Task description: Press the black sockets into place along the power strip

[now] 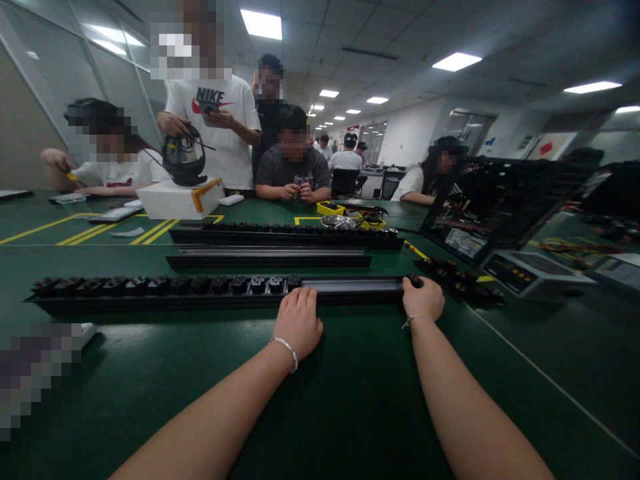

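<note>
A long black channel rail (150, 305) lies across the green table in front of me, with a row of small black round parts (220, 285) seated in its left portion. My left hand (299, 323) rests over the rail's near wall beside the last part of the row, fingers together and thumb on the near side. At the rail's right end, my right hand (425, 300) pinches a small black part (415, 280), mostly hidden by the fingers. Right of that hand lies a dark cluster of similar small parts (465, 281).
Behind the rail lie a bare black rail (270, 260) and another filled rail (285, 235). A white box (173, 200) and yellow trays (330, 209) stand farther back. At right are an open black computer case (467, 220) and a grey box-shaped unit (535, 273). Several people are around the table.
</note>
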Tool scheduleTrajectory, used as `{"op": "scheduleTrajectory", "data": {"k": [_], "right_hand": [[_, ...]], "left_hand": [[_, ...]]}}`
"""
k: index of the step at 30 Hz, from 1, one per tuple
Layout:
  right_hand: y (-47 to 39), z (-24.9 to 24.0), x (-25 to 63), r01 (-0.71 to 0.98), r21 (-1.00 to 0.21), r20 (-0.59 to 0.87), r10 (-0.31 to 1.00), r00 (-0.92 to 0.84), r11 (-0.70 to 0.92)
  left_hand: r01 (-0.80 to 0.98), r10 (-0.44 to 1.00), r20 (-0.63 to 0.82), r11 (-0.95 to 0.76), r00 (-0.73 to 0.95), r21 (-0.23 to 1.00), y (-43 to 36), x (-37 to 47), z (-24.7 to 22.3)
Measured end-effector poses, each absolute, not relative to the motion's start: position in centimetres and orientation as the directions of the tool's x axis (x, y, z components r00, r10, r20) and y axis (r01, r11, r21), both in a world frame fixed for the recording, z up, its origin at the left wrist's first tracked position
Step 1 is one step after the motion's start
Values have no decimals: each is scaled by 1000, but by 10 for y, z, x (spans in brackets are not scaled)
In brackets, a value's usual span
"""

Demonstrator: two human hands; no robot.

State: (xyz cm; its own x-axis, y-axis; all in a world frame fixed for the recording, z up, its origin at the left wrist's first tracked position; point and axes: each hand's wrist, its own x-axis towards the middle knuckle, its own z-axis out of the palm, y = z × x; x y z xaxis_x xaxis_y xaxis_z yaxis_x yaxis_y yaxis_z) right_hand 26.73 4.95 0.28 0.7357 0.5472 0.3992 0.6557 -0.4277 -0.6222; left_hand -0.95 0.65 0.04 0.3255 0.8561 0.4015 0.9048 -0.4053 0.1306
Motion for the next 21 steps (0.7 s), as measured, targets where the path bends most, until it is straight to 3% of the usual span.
{"op": "scheduleTrajectory", "data": {"k": [21], "right_hand": [[50, 0, 273, 648, -643, 407, 535, 740, -408]], "left_hand": [[907, 853, 406, -404, 327, 119, 6, -10, 0]]}}
